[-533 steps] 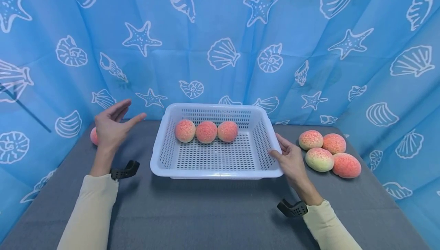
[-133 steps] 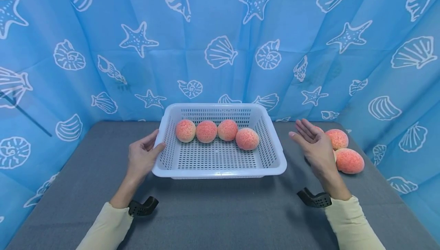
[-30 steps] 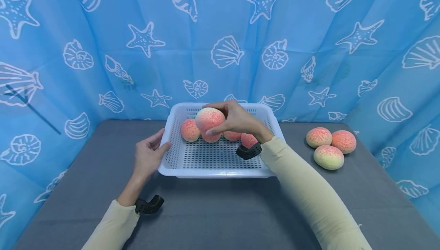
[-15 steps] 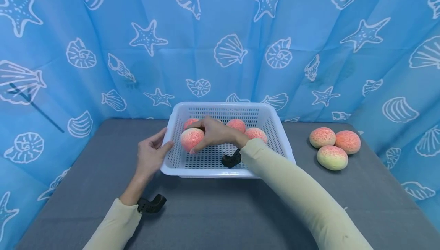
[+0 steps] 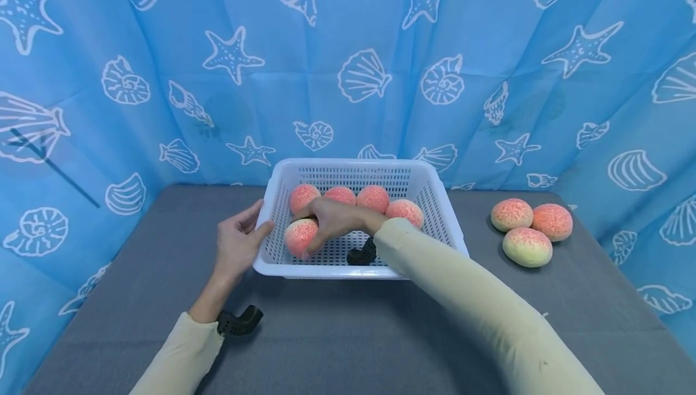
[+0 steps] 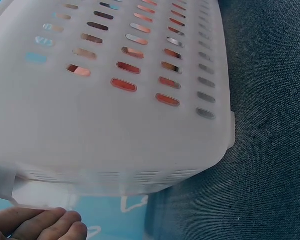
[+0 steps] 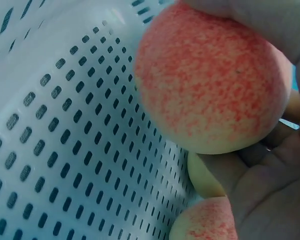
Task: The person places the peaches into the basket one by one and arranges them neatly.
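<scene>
A white perforated plastic basket stands on the grey cloth. My left hand holds its left rim, thumb on the inner side; in the left wrist view the fingers show beneath the rim. Low in the basket's near left part, my right hand grips a pink-and-cream peach. Seen from the right wrist, this peach sits between thumb and fingers, over the slotted floor. Along the back lie a left peach, two middle peaches and a right peach.
Three more peaches lie together on the cloth to the right of the basket. A blue curtain with white shells and starfish hangs behind and at both sides of the table.
Since 17.8 s ago, a fourth peach came into the basket's back row and my left hand took its rim. My right hand brought another peach from the right group, then lowered it near left.
</scene>
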Available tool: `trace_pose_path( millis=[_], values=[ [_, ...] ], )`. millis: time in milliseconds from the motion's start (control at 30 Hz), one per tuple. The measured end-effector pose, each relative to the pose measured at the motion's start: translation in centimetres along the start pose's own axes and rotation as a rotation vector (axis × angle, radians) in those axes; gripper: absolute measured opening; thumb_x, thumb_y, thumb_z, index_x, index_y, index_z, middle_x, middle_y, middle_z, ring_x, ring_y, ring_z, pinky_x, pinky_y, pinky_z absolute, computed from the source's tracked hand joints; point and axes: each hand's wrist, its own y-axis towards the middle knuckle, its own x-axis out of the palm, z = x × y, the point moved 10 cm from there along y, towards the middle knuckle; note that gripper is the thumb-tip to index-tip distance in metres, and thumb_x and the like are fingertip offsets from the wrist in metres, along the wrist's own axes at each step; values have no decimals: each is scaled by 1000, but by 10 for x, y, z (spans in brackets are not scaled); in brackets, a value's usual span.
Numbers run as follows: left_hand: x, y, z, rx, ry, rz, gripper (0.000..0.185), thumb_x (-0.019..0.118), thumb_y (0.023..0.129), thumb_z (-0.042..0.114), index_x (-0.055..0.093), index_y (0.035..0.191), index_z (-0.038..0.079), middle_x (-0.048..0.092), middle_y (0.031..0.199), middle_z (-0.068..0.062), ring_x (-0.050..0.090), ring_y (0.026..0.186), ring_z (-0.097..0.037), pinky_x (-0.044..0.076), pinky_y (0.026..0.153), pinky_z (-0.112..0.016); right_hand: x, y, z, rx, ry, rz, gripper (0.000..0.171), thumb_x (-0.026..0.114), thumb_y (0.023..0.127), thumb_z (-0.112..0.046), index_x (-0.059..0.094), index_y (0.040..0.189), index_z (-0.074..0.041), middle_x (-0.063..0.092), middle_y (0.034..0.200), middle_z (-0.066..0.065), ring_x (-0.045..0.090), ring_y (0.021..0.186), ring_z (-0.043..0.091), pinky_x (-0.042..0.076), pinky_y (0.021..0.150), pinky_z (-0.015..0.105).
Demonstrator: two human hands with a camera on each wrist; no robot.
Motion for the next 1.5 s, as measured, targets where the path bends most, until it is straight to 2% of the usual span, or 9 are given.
trace_pose_path(
  millis=[167,533,733,1033,1267,1367,1500],
  values=[
    [-1,0,1,4,-3,0,50,68,95,1,54,142,-3,62,133,-24,64,117,-39,57,84,-48,5,2,-1,1,19,-41,61,91,75,-19,68,131,-12,70,114,-5,66,99,16,58,90,27],
    [-2,1,2,6,2,10,49,68,95,0,55,142,-2,62,134,-24,64,117,-39,57,85,-48,5,9,3,23,-18,-40,63,90,75,-16,67,133,-12,70,114,-6,65,98,12,56,89,25],
    [-3,1,2,1,-2,8,50,68,95,1,54,142,-3,61,135,-23,63,119,-37,57,87,-46,-2,12,0,16,-56,14,67,88,78,-13,61,140,-9,68,126,-3,63,106,10,54,94,23],
    [-4,1,1,1,10,7,50,67,95,0,53,143,-3,60,137,-23,62,121,-37,56,88,-44,-7,11,-8,31,-212,59,70,88,80,-15,58,143,-10,65,132,-2,60,110,7,52,97,23],
    [-1,1,0,-5,5,-2,50,68,95,0,53,144,-3,61,136,-23,64,118,-37,58,85,-42,-6,5,-17,53,-412,19,60,90,77,-15,68,132,-13,68,112,-8,62,95,9,55,85,22],
    [-1,1,0,-8,1,-5,51,67,96,1,52,144,-2,61,135,-23,64,118,-37,58,85,-41,-7,2,-19,71,-471,12,61,92,75,-16,69,132,-13,68,113,-7,62,96,9,55,91,25],
    [0,1,0,-5,-11,-13,51,67,96,1,52,144,-3,62,135,-24,65,116,-38,59,84,-40,-12,-4,-19,96,-510,29,68,93,74,-17,66,137,-15,69,121,-5,61,101,10,53,99,31]
  ],
)
